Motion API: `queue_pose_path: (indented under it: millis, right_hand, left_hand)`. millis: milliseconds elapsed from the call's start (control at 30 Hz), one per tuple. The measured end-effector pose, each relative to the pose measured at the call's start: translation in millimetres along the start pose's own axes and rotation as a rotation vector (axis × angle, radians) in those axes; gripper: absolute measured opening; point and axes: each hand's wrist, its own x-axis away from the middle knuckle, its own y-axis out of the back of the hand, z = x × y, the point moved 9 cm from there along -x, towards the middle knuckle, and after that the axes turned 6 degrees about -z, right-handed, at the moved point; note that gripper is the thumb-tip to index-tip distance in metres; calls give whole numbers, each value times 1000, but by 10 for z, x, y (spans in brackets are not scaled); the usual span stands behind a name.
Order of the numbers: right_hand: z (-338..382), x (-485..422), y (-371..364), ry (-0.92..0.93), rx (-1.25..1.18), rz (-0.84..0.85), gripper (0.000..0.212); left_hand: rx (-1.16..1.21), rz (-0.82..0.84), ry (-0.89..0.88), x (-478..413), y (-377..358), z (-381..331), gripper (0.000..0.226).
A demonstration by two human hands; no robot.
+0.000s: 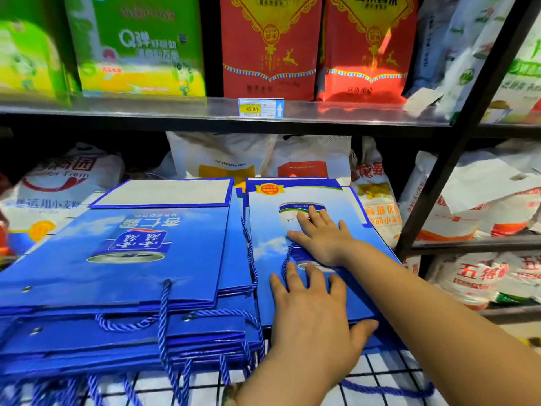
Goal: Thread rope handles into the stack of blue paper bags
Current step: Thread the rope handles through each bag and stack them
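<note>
Two stacks of flat blue paper bags lie side by side on a wire grid surface. The left stack [117,271] has blue rope handles [164,317] threaded through its eyelets and hanging over the near edge. On the right stack, the top bag [269,230] lies under both hands. My right hand [322,235] presses flat on its middle with straight fingers. My left hand [313,315] presses flat on its near end, thumb out to the right. A blue rope loop [288,254] shows between the two hands.
A wire grid [380,373] carries the stacks, and a loose blue rope [389,389] lies on it at the near right. White flour sacks [377,200] sit behind and to the right. A metal shelf [175,108] with boxes runs overhead, beside a black upright post [439,183].
</note>
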Motion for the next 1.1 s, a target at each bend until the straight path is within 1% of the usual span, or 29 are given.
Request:
queue_pose_path:
  millis: [100, 167, 267, 300, 333, 400, 467, 567, 633, 700, 767, 833, 900, 1000, 1033, 1100]
  right_hand:
    - [18, 26, 45, 1, 0, -45, 65]
    - [71, 80, 196, 21, 7, -170, 61]
    - [329, 243, 534, 193, 168, -457, 42]
    - [414, 312, 648, 230, 153, -523, 40]
    - [483, 368, 770, 246, 102, -570, 37]
    - [647, 474, 997, 274, 59, -618, 31]
    - [965, 642, 1123, 404, 58, -579, 30]
    - [1617, 1163, 1109, 751, -135, -424, 33]
    - [1962, 1459, 938, 929, -197, -266, 37]
    - [2146, 1560, 746, 994, -200, -149, 38]
    - [2219, 1531, 641, 993, -245, -103, 33]
    - [2241, 1473, 628, 951, -334, -93, 22]
    - [2252, 1422, 644, 910, -408, -108, 13]
    - [2287, 1381, 709, 840, -432, -168, 6]
    - [2284, 1356, 755, 799, -480, -193, 11]
    - [2256, 1301, 852, 701, -652, -243, 25]
  left_hand:
    - [-23, -9, 4, 24, 42, 1, 75]
    - [-18, -25, -27, 97, 162, -40, 70]
    - [49, -188, -169, 328, 389, -203, 53]
    - [119, -201, -187, 453, 450, -197, 50]
    - [190, -215, -200, 578, 512, -154, 50]
    - [256, -374, -225, 802, 676, 15, 43]
    - [282, -513, -226, 1041, 904, 322, 33]
    - [310, -629, -180, 1316, 1122, 899, 23]
    - [338, -647, -58, 1425, 1168, 1296, 23]
    - [358, -661, 71, 1512, 1165, 1606, 23]
    - [401, -642, 148, 1556, 1119, 1803, 23]
    - [427, -603, 176, 1556, 1078, 1887, 24]
    - [459, -583, 179, 1543, 1054, 1927, 28]
    - [492, -531, 190, 1498, 1020, 1935, 35]
    - [496, -528, 204, 1481, 1030, 1936, 36]
    - [462, -526, 263, 1450, 1062, 1946, 39]
